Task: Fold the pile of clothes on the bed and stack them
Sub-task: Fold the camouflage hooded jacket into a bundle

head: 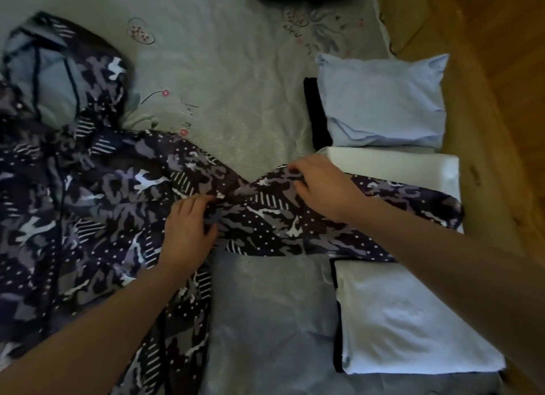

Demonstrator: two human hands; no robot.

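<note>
Across the bed [236, 55], a camouflage jacket [88, 206] is spread flat; its sleeve [295, 217] is pinched by the fingers of both the left hand [188, 232] and right hand [321, 185], likely for folding inward, beside folded clothes [383, 99].

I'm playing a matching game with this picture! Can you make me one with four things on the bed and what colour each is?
Things:
1. hooded jacket
2. folded top farthest away on the right
3. folded cloth nearest on the right
4. bed sheet

Colours:
A. white with a dark edge
B. pale green with little flowers
C. dark camouflage with white dots and stripes
D. light blue

Pairs: 1-C, 2-D, 3-A, 4-B
</note>
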